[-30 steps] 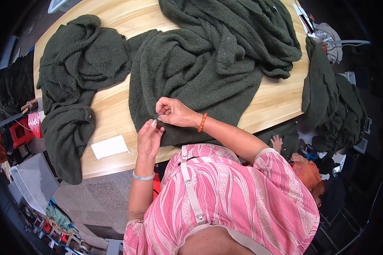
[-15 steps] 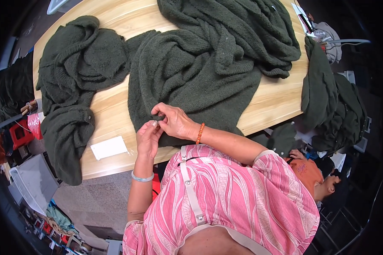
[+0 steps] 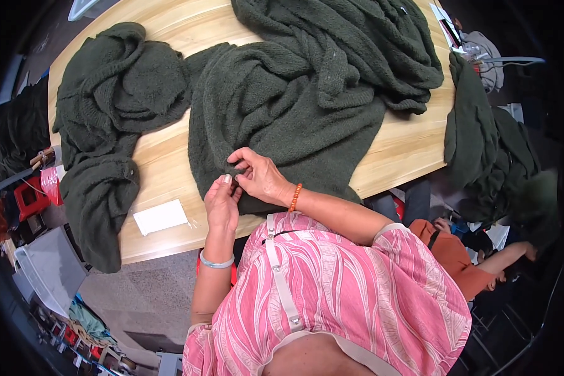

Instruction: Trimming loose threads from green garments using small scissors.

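Both left hand (image 3: 220, 203) and right hand (image 3: 263, 178), half-curled, pinch green knitwear (image 3: 294, 147).

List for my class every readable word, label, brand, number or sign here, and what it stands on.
No text can be read in this view.
Red bag, far left: pale marks, too blurred to read.
White card on the table: no writing can be made out.
White paper, upper right: any print is too small to read.
Dark green garment in the middle: none visible.
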Available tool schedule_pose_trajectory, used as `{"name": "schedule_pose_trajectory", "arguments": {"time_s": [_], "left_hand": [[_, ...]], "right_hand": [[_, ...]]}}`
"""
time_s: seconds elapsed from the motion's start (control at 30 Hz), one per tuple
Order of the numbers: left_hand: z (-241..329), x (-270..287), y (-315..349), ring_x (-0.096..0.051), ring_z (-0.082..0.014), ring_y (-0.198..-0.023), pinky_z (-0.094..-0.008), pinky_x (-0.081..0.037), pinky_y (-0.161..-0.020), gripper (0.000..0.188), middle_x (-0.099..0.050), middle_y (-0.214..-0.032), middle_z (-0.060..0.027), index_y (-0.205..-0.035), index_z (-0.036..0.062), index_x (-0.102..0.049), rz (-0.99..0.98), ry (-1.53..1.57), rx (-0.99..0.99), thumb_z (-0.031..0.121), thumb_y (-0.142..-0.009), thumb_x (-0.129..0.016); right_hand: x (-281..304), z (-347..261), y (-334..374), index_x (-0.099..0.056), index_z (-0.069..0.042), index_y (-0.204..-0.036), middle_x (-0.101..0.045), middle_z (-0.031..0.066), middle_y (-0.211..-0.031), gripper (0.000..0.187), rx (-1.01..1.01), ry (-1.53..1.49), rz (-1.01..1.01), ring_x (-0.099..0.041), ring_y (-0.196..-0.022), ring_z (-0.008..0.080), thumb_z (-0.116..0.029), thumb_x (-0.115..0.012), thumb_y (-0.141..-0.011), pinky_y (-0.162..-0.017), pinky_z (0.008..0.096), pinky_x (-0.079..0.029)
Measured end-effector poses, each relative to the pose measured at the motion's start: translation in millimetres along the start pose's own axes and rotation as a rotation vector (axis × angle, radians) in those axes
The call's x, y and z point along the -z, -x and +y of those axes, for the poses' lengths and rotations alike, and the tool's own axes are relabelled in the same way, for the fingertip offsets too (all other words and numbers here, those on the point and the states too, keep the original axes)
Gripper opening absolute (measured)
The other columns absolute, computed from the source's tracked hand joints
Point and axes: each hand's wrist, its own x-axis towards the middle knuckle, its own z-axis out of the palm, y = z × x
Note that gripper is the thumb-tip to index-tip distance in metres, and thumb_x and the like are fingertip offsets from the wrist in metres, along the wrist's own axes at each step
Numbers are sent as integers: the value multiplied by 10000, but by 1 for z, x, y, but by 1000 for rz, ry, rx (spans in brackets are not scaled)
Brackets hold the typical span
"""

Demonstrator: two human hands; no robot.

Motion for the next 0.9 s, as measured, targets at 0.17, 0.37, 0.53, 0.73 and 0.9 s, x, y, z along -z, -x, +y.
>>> {"name": "schedule_pose_trajectory", "arguments": {"time_s": [0.17, 0.37, 0.53, 0.73, 0.9], "left_hand": [[5, 6, -1, -556, -145, -951, -319, -448, -865, 118, -614, -983, -33, -977, 81, -603, -33, 158, 181, 168, -903, -632], [-4, 14, -5, -539, -251, -1140, -381, -447, -956, 262, -581, -1178, -117, -1121, 26, -566, -61, 195, 184, 163, -902, -613], [-4, -1, 2, -551, -143, -954, -325, -432, -879, 139, -610, -980, -27, -1011, 81, -585, -22, 161, 117, 157, -904, -631], [-10, -4, 5, -548, -129, -943, -315, -417, -881, 133, -611, -980, -22, -1011, 85, -577, 16, 148, 24, 157, -910, -628], [-13, 2, 4, -550, -136, -938, -314, -428, -875, 128, -616, -988, -28, -1001, 82, -591, 8, 136, 8, 159, -906, -630]], "right_hand": [[0, 7, -2, -513, -31, -1091, -608, 120, -899, 334, 18, -118, -75, -639, -758, 170, 11, -616, -776, -671, 301, -537], [0, 8, 0, -511, -37, -1094, -601, 121, -878, 342, 16, -117, -43, -619, -679, 144, -1, -630, -776, -640, 286, -532], [2, 3, 1, -508, -29, -1091, -590, 85, -831, 354, -98, -189, -64, -608, -709, 130, 1, -637, -763, -653, 276, -525], [4, 17, -7, -509, -17, -1073, -579, 71, -818, 373, -171, -251, -126, -590, -719, 132, -29, -678, -741, -654, 276, -507], [11, 8, -15, -500, -22, -1081, -582, 74, -816, 402, -176, -97, -202, -586, -728, 136, -49, -701, -734, -650, 294, -499]]}}
